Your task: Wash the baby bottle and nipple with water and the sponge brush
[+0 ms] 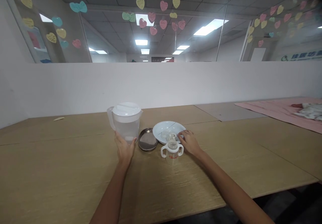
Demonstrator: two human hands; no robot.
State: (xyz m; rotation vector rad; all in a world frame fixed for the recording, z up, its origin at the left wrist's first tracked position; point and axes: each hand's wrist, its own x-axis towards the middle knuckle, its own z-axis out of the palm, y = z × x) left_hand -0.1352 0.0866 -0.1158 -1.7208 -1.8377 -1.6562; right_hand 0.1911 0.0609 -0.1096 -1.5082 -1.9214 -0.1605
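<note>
My left hand [125, 150] is cupped round the lower side of a clear plastic pitcher [127, 128], thumb on one side and fingers on the other. The pitcher stands upright with its white lid [126, 109] on and its handle to the left. At the right rim of a white plate [161, 126], my right hand [190, 141] has its fingers bent and seems to grip the edge. Small clear and white bottle parts [169, 135] lie in the plate. In front of it stands an uncapped clear baby bottle [172, 155] with two white handles.
Between pitcher and plate lies a round, shallow metal tray [148, 140]. A pink cloth [281, 108] with a patterned item [310, 110] on it covers the far right of the wooden table [75, 177]. A white wall [161, 83] with windows above closes off the back.
</note>
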